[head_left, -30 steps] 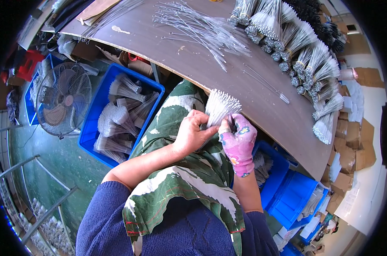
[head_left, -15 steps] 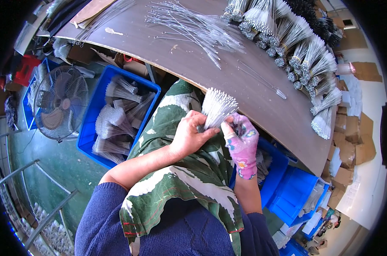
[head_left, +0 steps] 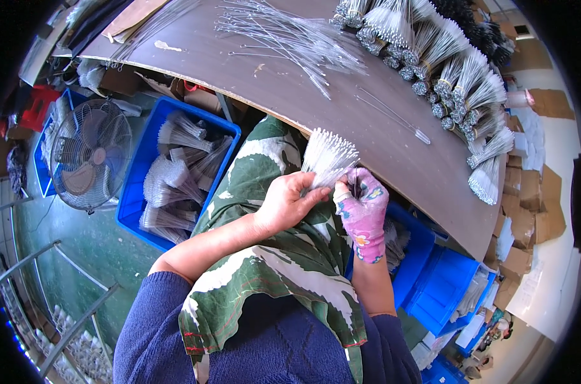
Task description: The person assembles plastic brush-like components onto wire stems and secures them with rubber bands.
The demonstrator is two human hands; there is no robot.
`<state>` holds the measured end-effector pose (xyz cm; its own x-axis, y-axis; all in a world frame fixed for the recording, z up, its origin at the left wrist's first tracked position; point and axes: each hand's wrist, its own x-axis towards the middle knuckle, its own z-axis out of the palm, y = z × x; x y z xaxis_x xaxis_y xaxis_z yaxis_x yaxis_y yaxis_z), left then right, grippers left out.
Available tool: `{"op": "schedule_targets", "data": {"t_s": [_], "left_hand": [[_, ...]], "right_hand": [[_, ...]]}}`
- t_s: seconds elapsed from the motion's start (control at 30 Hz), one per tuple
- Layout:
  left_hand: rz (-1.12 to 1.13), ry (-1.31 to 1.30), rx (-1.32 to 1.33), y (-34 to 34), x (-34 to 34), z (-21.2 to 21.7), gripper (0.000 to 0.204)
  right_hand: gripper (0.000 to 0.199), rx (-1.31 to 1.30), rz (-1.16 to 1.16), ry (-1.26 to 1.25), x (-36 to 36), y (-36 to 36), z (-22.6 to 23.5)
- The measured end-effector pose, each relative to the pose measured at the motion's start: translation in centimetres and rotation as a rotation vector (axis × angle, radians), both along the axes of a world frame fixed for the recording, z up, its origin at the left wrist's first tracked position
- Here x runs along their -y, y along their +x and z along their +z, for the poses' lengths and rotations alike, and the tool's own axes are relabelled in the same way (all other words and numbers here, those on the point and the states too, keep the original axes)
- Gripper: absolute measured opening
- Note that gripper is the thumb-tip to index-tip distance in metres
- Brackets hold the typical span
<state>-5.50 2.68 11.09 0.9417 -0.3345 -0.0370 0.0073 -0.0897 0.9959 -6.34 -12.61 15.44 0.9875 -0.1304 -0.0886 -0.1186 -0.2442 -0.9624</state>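
Note:
A bundle of thin wire brushes with white bristle tips (head_left: 329,153) is held over my lap, tips fanned upward, beside the table's edge. My bare left hand (head_left: 289,201) is closed round the lower part of the bundle. My right hand (head_left: 363,205), in a pink flowered glove with bare fingertips, is pinched at the bundle's right side. Whatever lies between its thumb and fingers is hidden or too small to name. The camouflage apron (head_left: 271,275) covers my lap beneath both hands.
The brown table (head_left: 380,153) carries loose wire brushes (head_left: 297,45), a pair of single ones (head_left: 396,116) and a row of tied bundles (head_left: 460,77). A blue bin (head_left: 134,192) of bundles stands left, near a fan (head_left: 91,153). Another blue bin (head_left: 437,291) stands right.
My right hand has shifted slightly, its fingers curling further in beside the bundle. The left hand keeps its grip, and the bundle has barely moved.

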Motion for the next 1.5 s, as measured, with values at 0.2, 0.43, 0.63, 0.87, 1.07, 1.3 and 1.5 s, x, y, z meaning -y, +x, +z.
{"op": "schedule_targets", "data": {"t_s": [0.2,0.43,0.63,0.87,1.07,1.3,1.5], "left_hand": [[-0.004,0.111,0.149,0.2,0.8,-0.2,0.012],[-0.074,0.006,-0.008,-0.4,1.0,-0.2,0.015],[-0.145,-0.272,-0.254,0.0,1.2,-1.3,0.017],[-0.147,-0.271,-0.281,0.1,1.2,-1.5,0.015],[-0.109,-0.199,-0.227,0.0,1.3,-1.1,0.014],[-0.094,-0.075,-0.097,-0.1,1.2,-0.7,0.014],[-0.141,-0.166,-0.222,0.0,1.2,-0.9,0.015]], "right_hand": [[0.011,0.129,-0.087,-0.352,0.4,-0.3,-0.9],[0.006,-0.205,-0.25,0.475,2.1,-1.5,0.5],[0.006,-0.089,-0.145,-0.733,8.6,-4.0,-5.0],[0.007,-0.099,-0.06,0.126,1.5,-2.2,0.6],[0.009,-0.179,-0.131,0.133,0.8,-1.5,0.2],[0.006,-0.074,-0.084,0.049,0.5,-1.2,-0.3],[0.008,-0.004,-0.256,-0.119,3.7,-1.8,-2.5]]}}
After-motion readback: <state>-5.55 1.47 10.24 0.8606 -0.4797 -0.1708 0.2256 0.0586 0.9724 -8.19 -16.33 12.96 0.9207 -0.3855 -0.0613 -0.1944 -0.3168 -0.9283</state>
